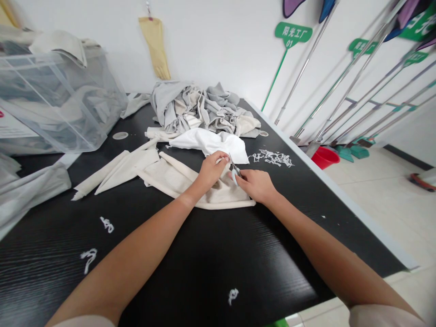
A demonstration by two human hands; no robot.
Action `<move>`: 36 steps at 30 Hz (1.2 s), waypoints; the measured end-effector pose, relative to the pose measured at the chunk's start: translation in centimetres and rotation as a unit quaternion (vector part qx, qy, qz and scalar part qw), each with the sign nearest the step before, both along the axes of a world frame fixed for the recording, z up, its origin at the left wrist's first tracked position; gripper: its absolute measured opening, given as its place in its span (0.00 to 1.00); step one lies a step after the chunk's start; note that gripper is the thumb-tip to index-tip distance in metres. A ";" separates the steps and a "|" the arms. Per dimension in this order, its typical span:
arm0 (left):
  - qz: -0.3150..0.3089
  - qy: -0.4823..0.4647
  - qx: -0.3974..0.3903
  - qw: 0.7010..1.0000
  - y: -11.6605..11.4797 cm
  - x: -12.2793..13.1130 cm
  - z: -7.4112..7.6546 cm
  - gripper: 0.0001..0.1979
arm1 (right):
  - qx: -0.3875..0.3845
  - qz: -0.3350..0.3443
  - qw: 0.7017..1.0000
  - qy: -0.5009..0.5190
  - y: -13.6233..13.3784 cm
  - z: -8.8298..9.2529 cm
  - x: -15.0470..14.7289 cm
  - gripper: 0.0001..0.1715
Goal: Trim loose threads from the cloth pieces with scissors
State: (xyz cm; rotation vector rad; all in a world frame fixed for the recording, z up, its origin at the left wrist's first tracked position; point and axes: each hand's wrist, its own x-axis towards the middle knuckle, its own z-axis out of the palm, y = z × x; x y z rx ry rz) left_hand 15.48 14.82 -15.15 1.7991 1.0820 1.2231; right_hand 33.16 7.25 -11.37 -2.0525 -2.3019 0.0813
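Note:
My left hand point(211, 170) pinches the edge of a cream cloth piece point(173, 178) that lies flat on the black table point(190, 254). My right hand point(256, 185) is closed round small light-blue scissors point(234, 171), whose blades point up at the spot my left fingers hold. A white cloth point(211, 143) lies just beyond both hands. More cream pieces point(117, 170) lie spread to the left.
A heap of grey and cream cloths point(199, 109) sits at the table's far end. A clear plastic bin point(57, 100) with fabric stands at the left. White thread scraps point(272, 157) lie scattered on the table. Poles point(340, 86) lean against the wall; a red bucket point(324, 156) stands on the floor.

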 end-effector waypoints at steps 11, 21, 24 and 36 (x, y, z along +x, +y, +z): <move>0.014 0.005 -0.018 1.000 0.1 0.0 0.0 0.06 | 0.005 -0.003 0.999 -0.032 -0.3 0.4 -0.1 0.40; -0.014 0.009 -0.010 1.000 -0.1 0.0 0.3 0.05 | 0.016 -0.006 0.999 -0.050 -0.1 0.1 0.0 0.38; -0.015 0.010 -0.010 1.000 -0.1 0.0 0.3 0.05 | 0.024 -0.007 0.998 -0.052 -0.1 0.0 0.1 0.38; -0.010 0.016 0.017 1.000 0.0 -0.3 0.0 0.05 | 0.028 0.006 0.998 -0.047 0.0 -0.2 -0.2 0.37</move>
